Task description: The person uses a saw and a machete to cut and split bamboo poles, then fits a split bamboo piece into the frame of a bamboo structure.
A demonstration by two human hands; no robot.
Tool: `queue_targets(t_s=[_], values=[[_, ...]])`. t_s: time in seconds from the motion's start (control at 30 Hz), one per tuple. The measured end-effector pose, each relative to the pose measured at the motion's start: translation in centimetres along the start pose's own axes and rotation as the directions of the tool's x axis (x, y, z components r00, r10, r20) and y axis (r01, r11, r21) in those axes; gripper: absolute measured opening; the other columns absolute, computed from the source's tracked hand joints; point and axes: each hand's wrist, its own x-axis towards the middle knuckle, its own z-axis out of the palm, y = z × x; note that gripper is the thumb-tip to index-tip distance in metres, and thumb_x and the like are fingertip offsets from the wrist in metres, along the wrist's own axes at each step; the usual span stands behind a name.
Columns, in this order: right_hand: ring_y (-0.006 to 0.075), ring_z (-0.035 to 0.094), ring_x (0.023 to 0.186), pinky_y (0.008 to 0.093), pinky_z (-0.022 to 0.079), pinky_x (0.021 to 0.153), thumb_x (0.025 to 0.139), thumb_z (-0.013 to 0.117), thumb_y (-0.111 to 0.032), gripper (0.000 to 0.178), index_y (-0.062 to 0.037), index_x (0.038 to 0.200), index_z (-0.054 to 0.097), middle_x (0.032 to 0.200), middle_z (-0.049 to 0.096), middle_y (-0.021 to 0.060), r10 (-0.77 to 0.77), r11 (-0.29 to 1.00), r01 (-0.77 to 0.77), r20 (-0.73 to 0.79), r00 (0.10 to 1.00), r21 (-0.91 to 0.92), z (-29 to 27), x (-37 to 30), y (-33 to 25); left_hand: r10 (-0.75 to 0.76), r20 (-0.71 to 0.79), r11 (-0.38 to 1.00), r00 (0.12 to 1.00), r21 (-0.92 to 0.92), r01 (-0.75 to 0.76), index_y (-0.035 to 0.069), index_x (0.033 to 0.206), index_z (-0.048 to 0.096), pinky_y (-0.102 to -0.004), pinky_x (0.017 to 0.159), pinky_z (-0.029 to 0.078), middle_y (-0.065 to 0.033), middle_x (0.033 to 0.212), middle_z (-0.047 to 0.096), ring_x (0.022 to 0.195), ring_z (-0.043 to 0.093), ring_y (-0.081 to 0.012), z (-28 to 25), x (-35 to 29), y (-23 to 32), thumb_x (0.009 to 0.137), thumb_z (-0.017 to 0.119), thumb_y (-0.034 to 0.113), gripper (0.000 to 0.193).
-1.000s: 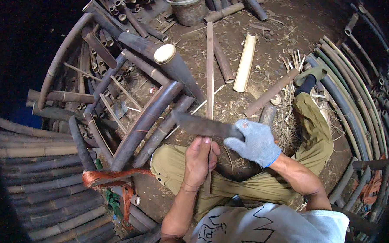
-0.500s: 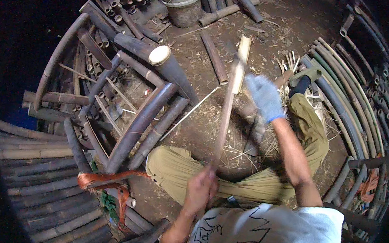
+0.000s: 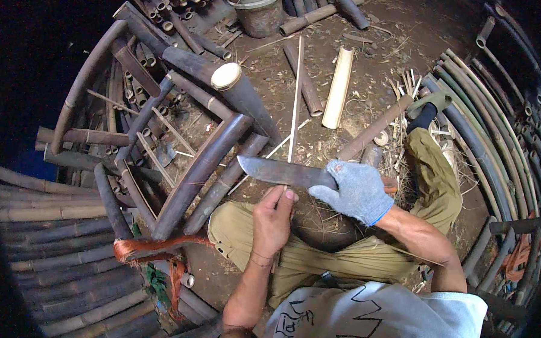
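My bare left hand point(image 3: 274, 220) grips the lower end of a long, narrow bamboo strip point(image 3: 296, 98), thumb pressed against the fingers. The strip points away from me, its pale face showing. A grey work glove covers my right hand point(image 3: 357, 192), which is closed on the reddish handle of a broad-bladed machete point(image 3: 282, 171). The blade points left and lies across the strip just beyond my left fingertips. It hides part of the strip; whether it touches the strip I cannot tell.
A split bamboo piece point(image 3: 339, 87) and a brown bamboo length point(image 3: 303, 77) lie on the shaving-strewn ground ahead. A dark bamboo frame point(image 3: 201, 172) stands at left, with orange cord point(image 3: 159, 243) near my knee. Bamboo poles point(image 3: 480, 123) line the right; a bucket point(image 3: 261, 15) stands far back.
My right hand has brought the machete left and nearer to me, turning the blade across the strip. The strip has swung left and shows its pale face. My left hand moved slightly farther from me.
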Motion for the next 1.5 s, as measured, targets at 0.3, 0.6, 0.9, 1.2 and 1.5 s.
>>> queue_targets(t_s=[0.3, 0.6, 0.9, 1.2, 1.5], values=[[0.0431, 0.068, 0.079, 0.0515, 0.053, 0.071, 0.093, 0.053, -0.061, 0.058, -0.0048, 0.09, 0.065, 0.081, 0.068, 0.0234, 0.207, 0.974, -0.214, -0.096, 0.974, -0.072, -0.6, 3.2, 4.1, 0.102, 0.02, 0.99, 0.995, 0.099, -0.103, -0.003, 0.127, 0.061, -0.033, 0.076, 0.049, -0.0137, 0.088, 0.062, 0.081, 0.059, -0.0192, 1.2, -4.4, -2.3, 0.1, 0.056, 0.012, 0.031], [0.0449, 0.065, 0.081, 0.0529, 0.048, 0.071, 0.098, 0.05, -0.054, 0.055, -0.002, 0.084, 0.064, 0.083, 0.065, 0.0256, 0.336, 0.942, -0.323, -0.276, 0.9, 0.096, -4.0, 4.4, 10.9, -0.208, 0.217, 0.897, 0.954, -0.346, 0.275, 0.005, 0.146, 0.048, -0.0201, 0.048, 0.039, -0.0013, 0.076, 0.058, 0.054, 0.046, -0.0051, -1.1, -7.7, -2.6, 0.106, 0.049, 0.018, 0.042], [0.04, 0.067, 0.074, 0.0485, 0.052, 0.064, 0.086, 0.064, -0.058, 0.053, -0.0058, 0.083, 0.063, 0.078, 0.067, 0.019, 0.033, 0.995, -0.023, -0.099, 0.995, 0.098, 0.4, -1.1, 1.0, -0.084, 0.133, 0.954, 0.988, -0.276, 0.118, 0.005, 0.15, 0.042, -0.0205, 0.046, 0.035, 0.0025, 0.062, 0.048, 0.05, 0.041, -0.0035, 0.3, -4.2, 0.8, 0.107, 0.046, 0.021, 0.046], [0.0433, 0.066, 0.079, 0.0517, 0.051, 0.072, 0.1, 0.048, -0.047, 0.05, -0.0026, 0.086, 0.065, 0.08, 0.067, 0.0239, 0.119, 0.993, -0.115, -0.373, 0.92, 0.034, -0.8, 4.6, 8.9, -0.221, 0.21, 0.947, 0.952, -0.188, 0.261, 0.004, 0.148, 0.044, -0.0213, 0.049, 0.037, 0.0034, 0.063, 0.049, 0.052, 0.043, -0.0048, 0.0, -9.6, -1.8, 0.105, 0.049, 0.018, 0.045], [0.0418, 0.067, 0.078, 0.0488, 0.052, 0.069, 0.09, 0.059, -0.057, 0.054, -0.0034, 0.085, 0.066, 0.077, 0.066, 0.0217, 0.174, 0.985, -0.17, -0.138, 0.975, 0.043, -2.9, 1.4, 3.1, -0.159, 0.023, 0.974, 0.987, -0.163, 0.16, 0.002, 0.135, 0.058, -0.023, 0.057, 0.047, -0.0014, 0.077, 0.061, 0.062, 0.058, -0.0067, -0.6, -7.8, -3.5, 0.101, 0.055, 0.01, 0.035]])
